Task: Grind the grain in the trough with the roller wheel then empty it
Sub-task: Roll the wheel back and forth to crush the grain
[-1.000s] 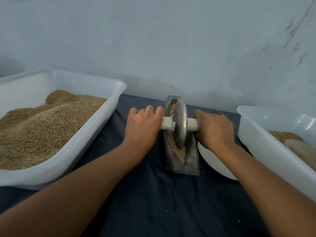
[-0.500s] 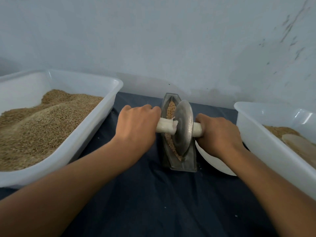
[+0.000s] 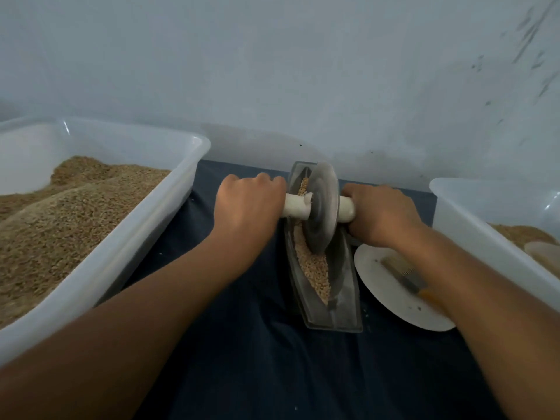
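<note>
Left hand (image 3: pixel 247 207) and right hand (image 3: pixel 381 215) fingers curled round roller wheel (image 3: pixel 321 207) handle, wheel standing in grain (image 3: pixel 313 265) trough (image 3: pixel 342 310).

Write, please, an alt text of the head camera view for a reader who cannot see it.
Two hands, left and right, grip the white handle ends of a grey metal roller wheel standing in a narrow grey trough of tan grain on a dark blue cloth. White plastic tubs of grain stand left and right; a white plate holding a brush lies beside the trough.
</note>
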Available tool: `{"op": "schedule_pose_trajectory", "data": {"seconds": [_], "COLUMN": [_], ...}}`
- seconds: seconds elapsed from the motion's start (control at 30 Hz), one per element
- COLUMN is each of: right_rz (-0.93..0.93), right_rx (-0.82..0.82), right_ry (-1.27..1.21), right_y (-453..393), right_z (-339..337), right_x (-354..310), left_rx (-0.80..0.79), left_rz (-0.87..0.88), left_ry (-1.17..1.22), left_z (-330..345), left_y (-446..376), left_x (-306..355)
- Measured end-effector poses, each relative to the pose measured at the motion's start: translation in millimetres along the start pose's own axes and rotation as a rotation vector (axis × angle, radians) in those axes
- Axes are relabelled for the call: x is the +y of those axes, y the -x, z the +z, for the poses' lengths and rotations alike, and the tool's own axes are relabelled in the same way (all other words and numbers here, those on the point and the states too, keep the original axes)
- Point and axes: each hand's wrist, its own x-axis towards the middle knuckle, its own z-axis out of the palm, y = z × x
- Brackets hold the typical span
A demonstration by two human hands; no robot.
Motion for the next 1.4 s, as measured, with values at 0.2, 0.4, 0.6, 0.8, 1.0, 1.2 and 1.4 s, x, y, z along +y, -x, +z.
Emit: {"op": "schedule_pose_trajectory", "data": {"seconds": [0.2, 0.4, 0.6, 0.8, 1.0, 1.2, 1.4], "right_rz": [-0.054, -0.041, -0.048, 0.041, 0.029, -0.029, 0.022], "right_rx": [-0.048, -0.092, -0.011, 0.137, 0.237, 0.325, 0.275], "right_ry": [-0.006, -0.027, 0.02, 0.051, 0.089, 0.156, 0.139], "right_y": [-34.2, -45.6, -34.9, -3.3, 29.2, 53.4, 46.0], "right_z": [0.4, 0.8, -7.1, -1.5, -1.4, -1.3, 0.1], "right_x": [7.2, 9.6, 2.4, -7.1, -13.8, -19.3, -17.9], "left_rx": [0.039, 0.072, 0.121, 0.111, 0.081, 0.072, 0.063], "left_rz": [0.014, 0.02, 0.003, 0.023, 0.021, 0.045, 0.043], "left_ry": [0.013, 0.047, 0.066, 0.018, 0.012, 0.053, 0.037], "left_z": [14.3, 21.4, 27.8, 13.5, -0.2, -6.0, -5.1], "left_y": [-27.9, -43.7, -29.1, -11.5, 11.1, 24.4, 18.8], "left_x": [-1.6, -2.5, -4.8, -1.8, -0.8, -4.1, -1.7]}}
